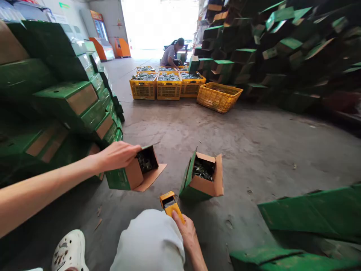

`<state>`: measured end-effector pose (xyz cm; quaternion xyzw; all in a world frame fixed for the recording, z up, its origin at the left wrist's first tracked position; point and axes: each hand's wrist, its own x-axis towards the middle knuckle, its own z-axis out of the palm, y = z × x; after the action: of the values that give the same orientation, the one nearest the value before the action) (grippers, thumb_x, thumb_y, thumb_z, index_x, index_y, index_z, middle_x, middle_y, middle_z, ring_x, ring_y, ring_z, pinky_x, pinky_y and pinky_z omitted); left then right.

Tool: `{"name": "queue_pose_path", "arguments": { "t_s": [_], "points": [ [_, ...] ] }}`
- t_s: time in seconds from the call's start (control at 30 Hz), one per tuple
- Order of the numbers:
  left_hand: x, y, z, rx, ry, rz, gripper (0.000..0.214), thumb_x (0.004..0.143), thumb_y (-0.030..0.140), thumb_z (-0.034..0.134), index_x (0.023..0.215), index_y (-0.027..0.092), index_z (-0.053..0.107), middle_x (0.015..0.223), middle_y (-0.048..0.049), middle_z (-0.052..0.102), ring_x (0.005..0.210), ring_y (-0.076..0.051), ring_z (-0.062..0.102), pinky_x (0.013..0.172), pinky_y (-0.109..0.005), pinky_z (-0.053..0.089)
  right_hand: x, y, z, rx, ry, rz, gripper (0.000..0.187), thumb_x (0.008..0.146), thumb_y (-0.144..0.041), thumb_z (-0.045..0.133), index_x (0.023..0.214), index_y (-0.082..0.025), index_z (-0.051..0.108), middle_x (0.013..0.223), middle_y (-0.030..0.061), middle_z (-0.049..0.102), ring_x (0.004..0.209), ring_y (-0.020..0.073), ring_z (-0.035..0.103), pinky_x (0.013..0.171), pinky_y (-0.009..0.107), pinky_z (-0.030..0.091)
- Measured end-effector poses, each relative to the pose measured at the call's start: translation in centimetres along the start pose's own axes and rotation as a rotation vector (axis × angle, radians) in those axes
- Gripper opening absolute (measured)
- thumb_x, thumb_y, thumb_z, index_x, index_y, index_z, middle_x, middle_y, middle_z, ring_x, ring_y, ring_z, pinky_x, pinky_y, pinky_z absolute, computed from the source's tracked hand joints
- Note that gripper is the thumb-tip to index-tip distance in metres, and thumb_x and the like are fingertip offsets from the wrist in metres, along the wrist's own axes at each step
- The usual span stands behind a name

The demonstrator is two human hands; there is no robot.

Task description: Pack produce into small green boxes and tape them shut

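Note:
My left hand [122, 153] is closed on the upper edge of a green cardboard box [117, 178], which lies tipped with its open mouth facing right. Small dark pieces show inside it, too dim to name. In my right hand [186, 227], beside my knee, is a small yellow flip-top box [175, 210]. Its lid stands up and something greyish shows within; the thumb presses on its front. Just beyond, a second green cardboard box [187, 190] sits on the floor with flaps spread, holding dark, shiny, thin pieces.
Green boxes [62, 98] are stacked high at left, others [222, 66] at right. Yellow crates [143, 87] of greyish-green pieces stand ahead, near a tilted yellow basket [220, 99]. A person [169, 56] bends behind them. Green cartons [313, 210] lie at lower right.

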<state>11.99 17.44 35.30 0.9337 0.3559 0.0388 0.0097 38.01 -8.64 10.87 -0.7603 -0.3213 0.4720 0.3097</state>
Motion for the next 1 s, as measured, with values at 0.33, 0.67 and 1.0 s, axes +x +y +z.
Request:
{"name": "queue_pose_path", "arguments": {
  "t_s": [0.33,0.67,1.0],
  "points": [
    [-8.9,-8.2,18.1,-0.388,-0.179,0.038,0.027,0.108,0.036,0.045,0.114,0.028,0.07,0.101,-0.0052,0.078,0.094,-0.021,0.074,0.084,-0.026,0.052,4.9,-0.3,1.7,-0.104,0.123,0.111,0.068,0.072,-0.091,0.045,0.078,-0.025,0.062,0.076,0.0079,0.071,0.076,0.0269,0.067,0.067,0.034,0.048],
    [-19.7,-8.9,27.5,-1.21,-0.202,-0.859,0.112,0.073,0.037,0.088,0.169,0.029,0.032,0.161,-0.0198,0.053,0.07,-0.013,0.069,0.066,-0.029,0.057,10.5,-4.3,7.6,-0.324,-0.003,-0.007,0.06,0.07,-0.075,0.068,0.097,-0.028,0.045,0.093,0.0086,0.072,0.095,0.032,0.072,0.08,0.036,0.051],
    [-16.3,-2.9,30.4,-1.364,-0.129,-1.405,0.115,0.07,0.021,0.095,0.165,0.026,0.03,0.105,-0.0071,0.078,0.067,-0.019,0.078,0.056,-0.023,0.057,12.3,-6.8,13.4,-0.717,-0.233,-0.037,0.073,0.079,-0.07,0.077,0.119,-0.02,0.043,0.115,0.0216,0.073,0.116,0.0413,0.072,0.089,0.041,0.049]
  ]
}}
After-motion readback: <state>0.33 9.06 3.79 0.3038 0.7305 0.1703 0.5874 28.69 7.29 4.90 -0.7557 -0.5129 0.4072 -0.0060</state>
